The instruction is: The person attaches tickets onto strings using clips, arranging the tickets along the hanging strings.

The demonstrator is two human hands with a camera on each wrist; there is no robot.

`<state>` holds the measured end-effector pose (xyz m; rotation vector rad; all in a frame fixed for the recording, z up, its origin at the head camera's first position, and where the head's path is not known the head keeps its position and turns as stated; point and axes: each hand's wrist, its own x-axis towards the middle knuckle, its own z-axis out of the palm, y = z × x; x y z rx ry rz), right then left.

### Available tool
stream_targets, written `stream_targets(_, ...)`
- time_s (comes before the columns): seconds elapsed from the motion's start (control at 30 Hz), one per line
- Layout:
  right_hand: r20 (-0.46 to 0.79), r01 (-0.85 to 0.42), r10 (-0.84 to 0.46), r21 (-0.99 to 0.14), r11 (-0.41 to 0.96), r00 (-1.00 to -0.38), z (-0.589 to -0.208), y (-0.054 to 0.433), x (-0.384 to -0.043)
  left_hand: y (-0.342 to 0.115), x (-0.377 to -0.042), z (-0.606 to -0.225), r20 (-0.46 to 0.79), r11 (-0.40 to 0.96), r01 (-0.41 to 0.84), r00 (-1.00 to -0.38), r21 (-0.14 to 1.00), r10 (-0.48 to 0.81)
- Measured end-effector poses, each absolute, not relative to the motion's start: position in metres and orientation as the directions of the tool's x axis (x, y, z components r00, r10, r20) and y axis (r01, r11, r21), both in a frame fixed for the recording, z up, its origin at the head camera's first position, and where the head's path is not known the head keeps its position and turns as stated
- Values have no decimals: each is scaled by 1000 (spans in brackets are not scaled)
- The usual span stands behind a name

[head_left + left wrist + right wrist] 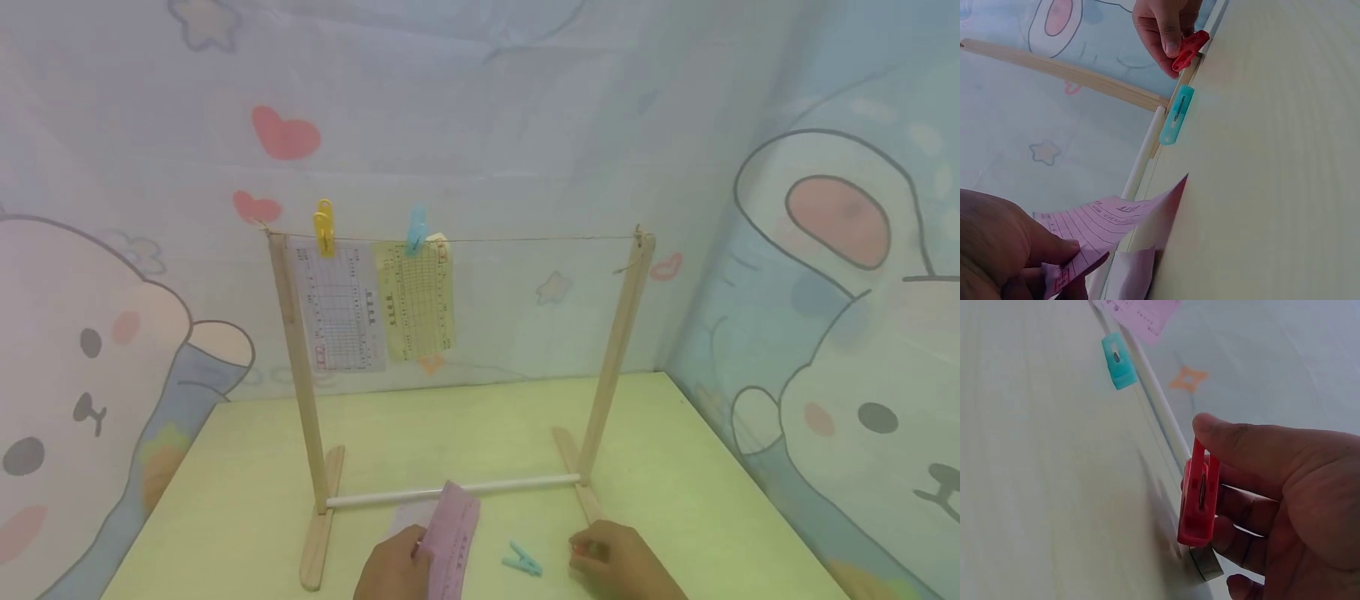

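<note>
My left hand (396,567) pinches a pink printed slip (453,537) between thumb and fingers; in the left wrist view the slip (1100,228) bends, its far corner sticking out. In my right hand (618,557) is a red clothespin (1200,494), held between thumb and fingers just above the table. A teal clothespin (522,559) lies on the table between the two hands. Behind the pink slip, a pale sheet of paper (408,515) lies on the table, partly hidden by it.
A wooden rack stands ahead, with left post (300,375), right post (617,358) and white bottom bar (517,485). From its string (525,239) hang a white slip (341,308) under a yellow clothespin (324,227) and a yellow slip (416,304) under a blue clothespin (416,231).
</note>
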<state>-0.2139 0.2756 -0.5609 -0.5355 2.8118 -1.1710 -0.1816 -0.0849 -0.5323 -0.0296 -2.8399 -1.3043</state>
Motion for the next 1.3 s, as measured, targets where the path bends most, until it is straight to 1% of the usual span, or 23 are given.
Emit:
stream_targets(0.1,107,-315,-346,-709,631,-932,-560,279,-214,-84,-182,-531,77,666,50,-997,745,-11)
stream_targets(0.23,158,-338,-345,-755,562,-925,-553,282,-213,-84,-185,-534,157,670,88,-987,737,-43)
stream_targets(0.4,182,-323,-309,-799,507,-934,-539,279,-214,-87,-191,-532,167,575,101,-984,812,-63)
stream_targets(0.5,248,-371,-298,-789,489,-922,-524,273,-218,-89,-194,-520,157,515,98,-985,852,-73)
stream_targets(0.57,314,-417,-284,-781,465,-906,-509,269,-222,-89,-197,-510,170,483,113,-983,868,-74)
stream_targets(0.67,405,-481,-262,-777,407,-876,-478,262,-232,-86,-205,-491,258,451,203,-964,869,-63)
stream_targets(0.8,473,-527,-245,-808,263,-846,-419,250,-242,-79,-218,-458,429,433,367,-902,823,-49)
stream_targets(0.87,509,-557,-248,-806,198,-825,-386,242,-245,-76,-225,-438,476,410,413,-878,813,-58)
stream_targets(0.93,559,-599,-235,-785,159,-795,-354,233,-248,-73,-231,-418,499,375,442,-864,815,-66)
stream_targets(1.0,626,-662,-231,-736,140,-745,-323,224,-250,-70,-238,-398,506,328,458,-859,826,-74)
stream_targets(1.1,737,-767,-213,-622,157,-641,-282,212,-256,-67,-248,-371,517,267,482,-852,835,-78)
stream_targets(1.17,789,-818,-215,-555,151,-575,-257,203,-260,-65,-254,-354,529,247,497,-844,832,-84)
stream_targets(1.23,826,-850,-203,-498,175,-526,-237,195,-265,-63,-259,-339,542,245,509,-836,825,-88)
stream_targets(1.3,843,-863,-204,-459,211,-498,-218,187,-267,-61,-263,-325,542,235,511,-836,827,-89)
